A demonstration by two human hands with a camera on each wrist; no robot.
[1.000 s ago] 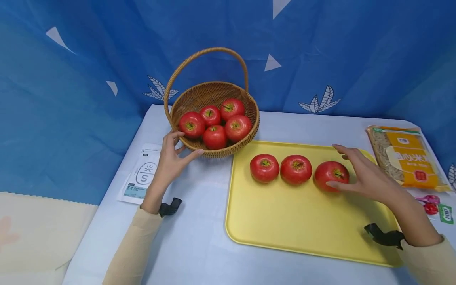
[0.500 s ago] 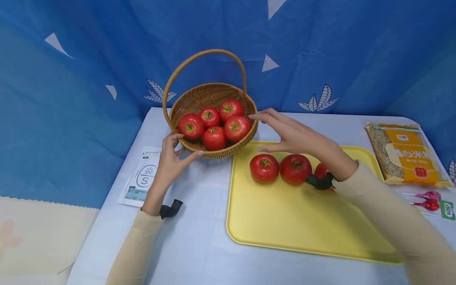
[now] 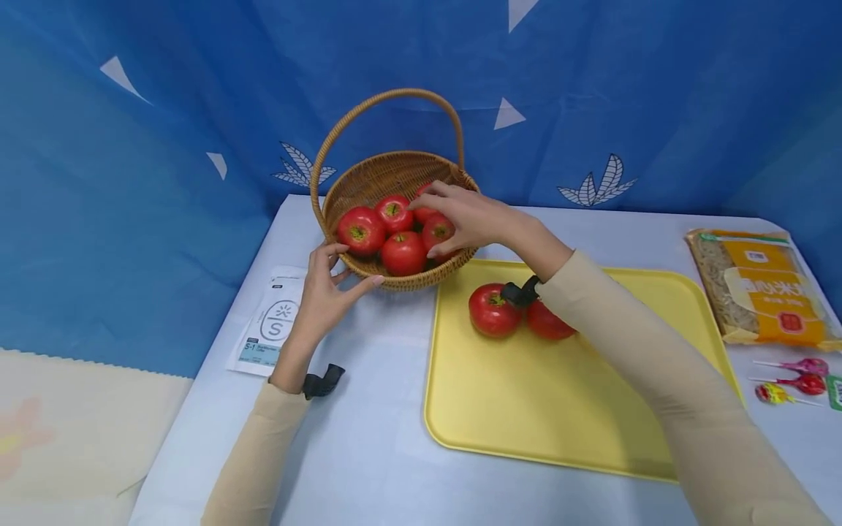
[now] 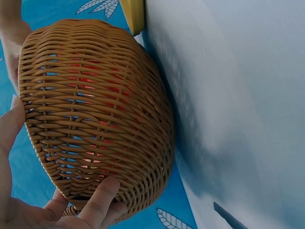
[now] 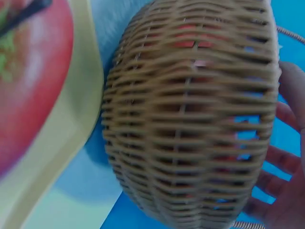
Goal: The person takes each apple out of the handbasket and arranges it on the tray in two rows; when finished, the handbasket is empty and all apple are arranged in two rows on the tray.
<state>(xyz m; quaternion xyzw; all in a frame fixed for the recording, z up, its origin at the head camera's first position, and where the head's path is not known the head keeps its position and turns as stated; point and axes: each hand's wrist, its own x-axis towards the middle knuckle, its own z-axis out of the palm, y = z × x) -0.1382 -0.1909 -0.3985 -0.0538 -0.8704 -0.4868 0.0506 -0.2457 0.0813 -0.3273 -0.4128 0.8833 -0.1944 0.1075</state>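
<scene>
A wicker basket [image 3: 368, 175] stands at the back of the table, leaning toward me, with several red apples [image 3: 404, 253] inside. My left hand [image 3: 325, 292] holds its near left rim; in the left wrist view a finger [image 4: 101, 202] lies against the woven outer wall. Over the basket's right side reaches my right hand [image 3: 470, 212], its fingers and thumb spread around the rightmost apple [image 3: 437, 231]. The right wrist view hides the fingertips behind the wicker. On the yellow tray [image 3: 559, 409], one apple [image 3: 492, 314] shows whole and another [image 3: 549, 323] is partly covered by my sleeve.
At far left of the table lies a white printed packet [image 3: 266, 329]. A bag of grain [image 3: 766, 285] rests at the back right, with several lollipops [image 3: 805, 383] in front of it. A blue curtain [image 3: 592, 88] hangs behind the table.
My right hand has left the third apple on the tray and moved left and back, past the basket's right rim, to over the apples inside. My left hand keeps its place on the rim.
</scene>
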